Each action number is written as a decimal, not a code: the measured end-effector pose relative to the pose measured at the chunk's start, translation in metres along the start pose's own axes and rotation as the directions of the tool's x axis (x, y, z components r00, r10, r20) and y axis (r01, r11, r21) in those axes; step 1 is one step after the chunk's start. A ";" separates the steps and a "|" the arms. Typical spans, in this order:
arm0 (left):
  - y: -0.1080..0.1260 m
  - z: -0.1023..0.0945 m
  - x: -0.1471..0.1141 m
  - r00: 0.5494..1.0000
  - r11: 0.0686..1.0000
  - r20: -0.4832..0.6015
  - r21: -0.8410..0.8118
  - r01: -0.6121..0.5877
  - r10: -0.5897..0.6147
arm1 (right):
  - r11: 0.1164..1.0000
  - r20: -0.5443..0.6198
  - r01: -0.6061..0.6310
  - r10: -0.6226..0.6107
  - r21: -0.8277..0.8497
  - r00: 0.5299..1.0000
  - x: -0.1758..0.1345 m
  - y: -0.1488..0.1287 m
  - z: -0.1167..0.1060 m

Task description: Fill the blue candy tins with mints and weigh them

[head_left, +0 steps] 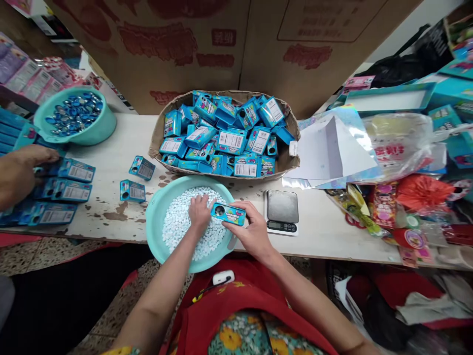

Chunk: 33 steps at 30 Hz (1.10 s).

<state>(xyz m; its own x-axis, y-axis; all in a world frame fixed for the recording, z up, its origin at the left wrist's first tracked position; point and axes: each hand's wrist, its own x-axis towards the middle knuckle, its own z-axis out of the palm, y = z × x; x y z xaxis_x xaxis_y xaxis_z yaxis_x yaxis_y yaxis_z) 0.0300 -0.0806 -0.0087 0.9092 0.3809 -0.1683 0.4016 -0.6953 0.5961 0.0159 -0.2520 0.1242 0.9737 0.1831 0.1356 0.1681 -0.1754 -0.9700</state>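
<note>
Over by the bench (318, 239), the person's right hand (256, 231) is holding a small blue box (236, 215), its fingers clamping on the right end and leaving the round dark window showing to their left. The box is hovering over the right part of a turquoise basin (151, 217). Just left of the box, the left hand (199, 215) is reaching into the basin, its fingers dipping among white candies (175, 214); whether they are closing on any, I can't tell from where I'm standing. Beyond both hands' fingers, a cardboard tray (155, 135) is holding a jumble of blue boxes (231, 140). A digital scale (283, 207) is sitting just right of the right fingers. Well to the left of the left fingers, two loose boxes (132, 191) are lying apart, and farther left a co-worker's hand (18, 170) is reaching over more boxes (72, 191).
</note>
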 end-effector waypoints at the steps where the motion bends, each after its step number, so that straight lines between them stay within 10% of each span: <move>1: -0.001 -0.001 -0.006 1.000 0.998 0.016 -0.055 0.010 -0.009 | 1.000 0.002 -0.013 0.013 -0.006 1.000 -0.001 0.001 0.001; 9: -0.003 -0.052 -0.031 0.975 0.887 -0.018 -0.420 0.195 -0.223 | 0.996 0.085 -0.006 0.013 -0.091 0.996 -0.002 0.016 0.018; 14: 0.033 -0.091 -0.040 0.968 0.303 0.035 -0.946 0.113 -0.250 | 0.967 0.229 0.102 -0.047 -0.232 0.972 -0.002 0.030 0.043; 16: 0.042 -0.095 -0.040 0.969 0.209 -0.007 -0.977 0.046 -0.245 | 0.950 0.279 0.110 -0.025 -0.293 0.960 -0.003 0.030 0.050; 33: 0.067 -0.091 -0.031 0.963 0.188 -0.056 -0.982 -0.006 -0.262 | 0.910 0.221 0.023 0.076 -0.414 0.972 0.004 0.013 0.043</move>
<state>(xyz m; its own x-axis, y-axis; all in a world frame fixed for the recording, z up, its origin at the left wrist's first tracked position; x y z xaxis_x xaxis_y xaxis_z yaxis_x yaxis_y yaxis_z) 0.0183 -0.0837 0.1079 0.7647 0.5830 -0.2747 -0.0379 0.4662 0.8839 0.0155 -0.2120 0.1034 0.9257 0.3781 0.0135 0.2388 -0.5562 -0.7960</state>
